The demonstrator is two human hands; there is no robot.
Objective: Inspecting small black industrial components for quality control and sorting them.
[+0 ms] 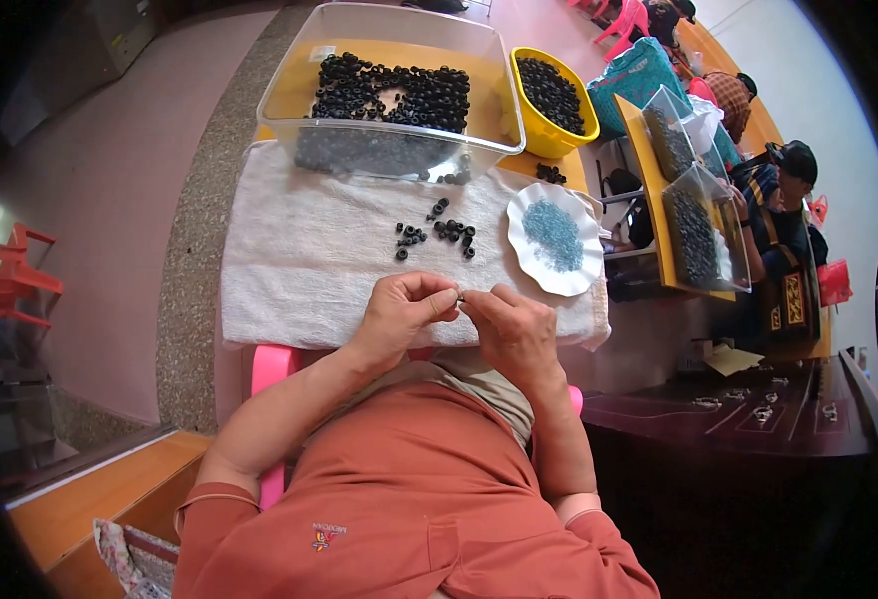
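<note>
Both hands meet at the near edge of the white towelling cloth (299, 250) that covers the small table. The left hand (399, 311) is curled almost closed, thumb and forefinger pinching a tiny dark piece (461, 297) at the fingertips; the right hand (515, 327) is likewise nearly closed, its fingertips pressed against the same piece from the right. What exactly the piece is cannot be told at this size.

Just beyond the hands, a loose scatter of small black rubber rings (439, 235) lies on the cloth. To its right sits a white scalloped plate (579, 275) heaped with small pale blue beads (554, 235). At the far edge stand a clear plastic tub (389, 130) and, to its right, a yellow plastic bowl (544, 140), both holding black rings.

The step in hand looks like fitting two small parts together. The next move likely calls for steady, aligned fingertip pressure.
</note>
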